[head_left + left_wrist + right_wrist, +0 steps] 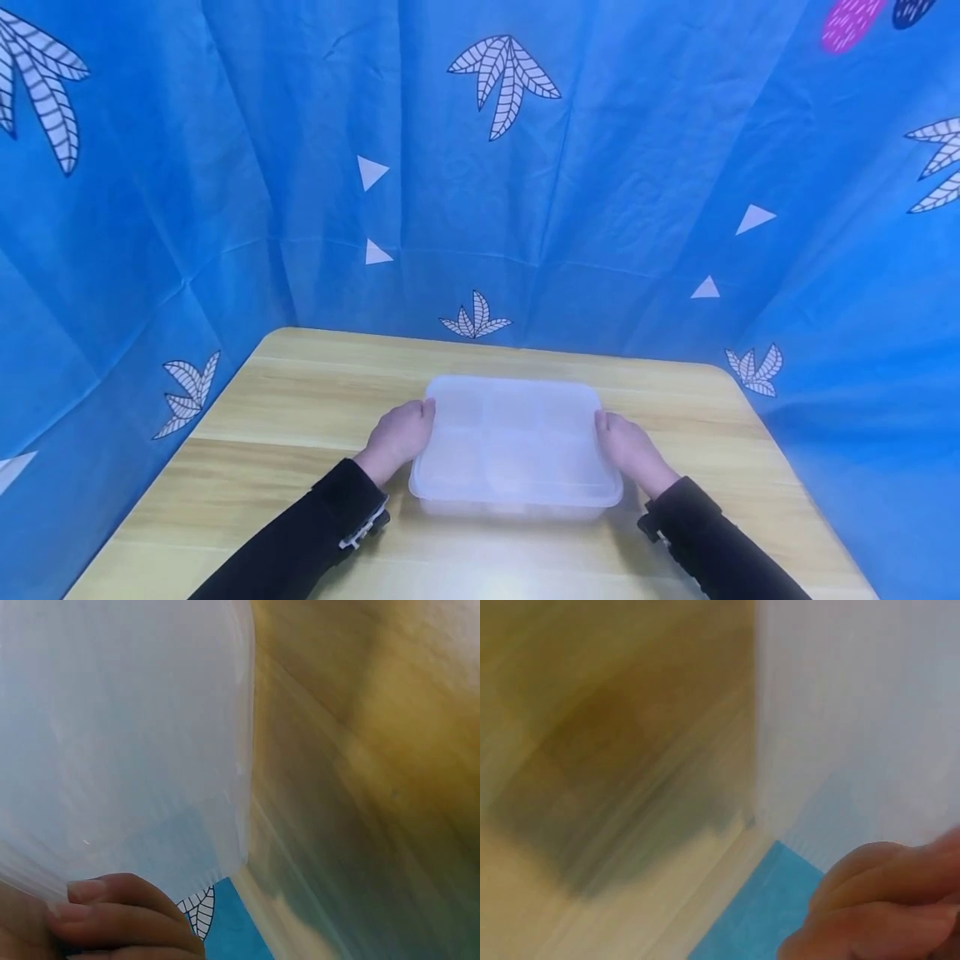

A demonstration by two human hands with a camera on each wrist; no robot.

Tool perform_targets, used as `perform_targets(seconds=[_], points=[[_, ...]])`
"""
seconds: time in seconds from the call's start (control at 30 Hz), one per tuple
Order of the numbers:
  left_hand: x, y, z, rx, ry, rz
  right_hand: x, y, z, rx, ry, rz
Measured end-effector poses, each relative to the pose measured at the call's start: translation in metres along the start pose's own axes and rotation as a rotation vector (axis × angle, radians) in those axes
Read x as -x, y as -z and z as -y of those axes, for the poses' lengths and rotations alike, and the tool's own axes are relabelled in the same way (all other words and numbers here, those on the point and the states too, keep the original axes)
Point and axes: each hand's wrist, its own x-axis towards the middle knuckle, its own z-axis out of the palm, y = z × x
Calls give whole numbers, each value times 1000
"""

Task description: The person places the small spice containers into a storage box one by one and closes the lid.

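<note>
Between both hands is a translucent white plastic container (517,442) with a flat, rounded lid, its compartment divisions showing faintly through. My left hand (405,432) grips its left side, thumb on the lid's edge. On the opposite side my right hand (628,446) holds it the same way. In the left wrist view the container's wall (142,735) fills the upper left, with curled fingers (127,919) against its edge. Curled fingers (885,900) also show at the container (855,712) in the right wrist view. Shadow lies on the table beneath it.
A light wood-grain table (315,400) with rounded far corners lies under the container. Blue curtains (622,167) with white leaf and triangle prints hang close behind it and along both sides. Dark sleeves (300,533) cover both forearms, with small devices at the wrists.
</note>
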Motion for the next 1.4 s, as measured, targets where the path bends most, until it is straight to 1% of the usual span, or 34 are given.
perform_targets(seconds=[0.17,0.3,0.5,0.67,0.8,0.9,0.97,1.03,1.13,1.23,1.4], points=[[4,2,-3,-75,-6,-33,-2,9,1,73,19,-2],[14,3,-6,-137,-32,-72,-8,19,3,107,23,4],[41,2,-8,-183,-96,-141,-19,26,6,115,30,3],[64,2,-9,-217,-104,-161,-30,26,9,128,55,-29],[83,1,-10,-239,-116,-169,-40,27,12,130,96,-61],[97,0,-12,-217,-144,-180,-46,29,13,133,132,-76],[103,-1,-13,-188,-174,-194,-49,29,13,138,148,-82],[107,-2,-14,-161,-205,-208,-51,28,13,149,164,-90],[108,-2,-14,-130,-229,-221,-53,27,13,159,188,-92],[108,-3,-12,-109,-236,-221,-52,26,14,161,212,-85],[105,-3,-10,-76,-238,-201,-50,26,11,161,220,-85]])
